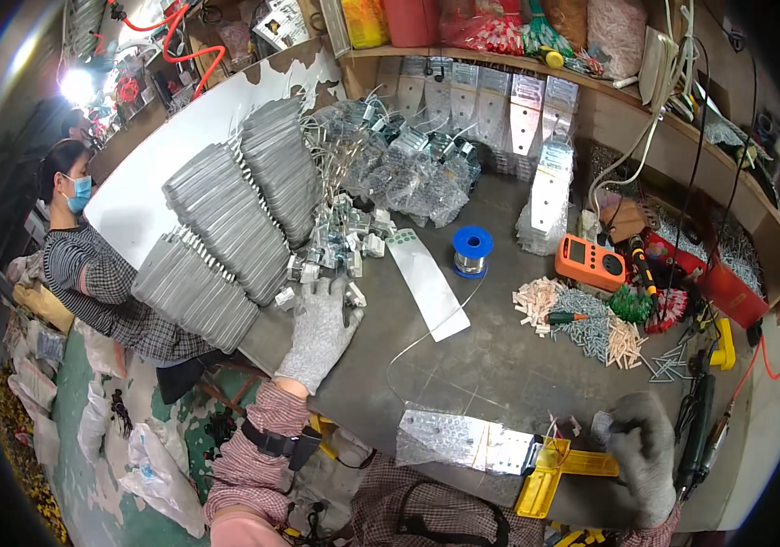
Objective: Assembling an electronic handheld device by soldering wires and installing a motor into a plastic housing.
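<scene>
My left hand (pixel 321 333), in a light grey knit glove, reaches over the table with its fingers stretched out and apart. Its fingertips lie at the near edge of a heap of small white-and-metal parts (pixel 340 237). The right hand (pixel 642 447), gloved in darker grey, is blurred by motion at the table's near right, its fingers bent. Beside it, a yellow plastic piece (pixel 540 488) with a handle-like arm lies at the table edge. Thin wires rise there from the end of a flat panel (pixel 463 439) partly covered in bubble wrap.
Stacked grey flat panels (pixel 216 219) stand at left. A blue solder wire spool (pixel 472 251) and white strip (pixel 431 287) lie mid-table. An orange multimeter (pixel 590 263), screws (pixel 581 314) and wall plugs (pixel 540 305) are at right. A masked person (pixel 98 273) sits at left.
</scene>
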The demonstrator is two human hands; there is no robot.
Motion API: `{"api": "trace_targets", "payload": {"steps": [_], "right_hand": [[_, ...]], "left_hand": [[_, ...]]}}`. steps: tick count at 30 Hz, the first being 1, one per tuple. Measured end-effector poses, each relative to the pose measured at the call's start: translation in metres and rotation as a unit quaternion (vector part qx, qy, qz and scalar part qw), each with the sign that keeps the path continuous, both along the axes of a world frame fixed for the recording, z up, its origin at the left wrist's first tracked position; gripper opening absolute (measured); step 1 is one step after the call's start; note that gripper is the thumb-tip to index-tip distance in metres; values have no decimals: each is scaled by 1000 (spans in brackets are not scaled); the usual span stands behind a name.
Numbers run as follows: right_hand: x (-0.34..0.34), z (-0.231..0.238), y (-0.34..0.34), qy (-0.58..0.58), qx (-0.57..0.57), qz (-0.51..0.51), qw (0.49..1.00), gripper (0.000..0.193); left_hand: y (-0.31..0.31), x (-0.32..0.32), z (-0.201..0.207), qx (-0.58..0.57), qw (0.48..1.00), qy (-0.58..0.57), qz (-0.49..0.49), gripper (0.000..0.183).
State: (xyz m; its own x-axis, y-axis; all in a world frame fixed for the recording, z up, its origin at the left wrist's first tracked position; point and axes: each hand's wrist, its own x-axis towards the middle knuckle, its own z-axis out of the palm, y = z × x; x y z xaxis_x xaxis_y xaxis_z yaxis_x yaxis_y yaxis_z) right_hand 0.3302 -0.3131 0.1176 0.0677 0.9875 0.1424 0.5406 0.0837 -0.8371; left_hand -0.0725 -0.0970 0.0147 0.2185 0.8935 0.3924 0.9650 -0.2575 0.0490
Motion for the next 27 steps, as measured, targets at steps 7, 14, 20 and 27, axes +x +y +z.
{"api": "trace_targets", "payload": {"steps": [7,14,20,27], "right_hand": [[-149,-45,118,-80,153,357,918,40],[-256,-62,206,280,-141,154,937,76],[-193,6,116,47,-49,290,954,50],[-81,38,-21,-180,14,326,928,28]], "left_hand": [[10,-20,-6,-136,873,-467,-24,44],[-14,-3,8,-60,904,-410,-106,35],[-66,17,85,83,918,-194,-337,39],[-134,40,101,-525,680,-195,-473,36]]}}
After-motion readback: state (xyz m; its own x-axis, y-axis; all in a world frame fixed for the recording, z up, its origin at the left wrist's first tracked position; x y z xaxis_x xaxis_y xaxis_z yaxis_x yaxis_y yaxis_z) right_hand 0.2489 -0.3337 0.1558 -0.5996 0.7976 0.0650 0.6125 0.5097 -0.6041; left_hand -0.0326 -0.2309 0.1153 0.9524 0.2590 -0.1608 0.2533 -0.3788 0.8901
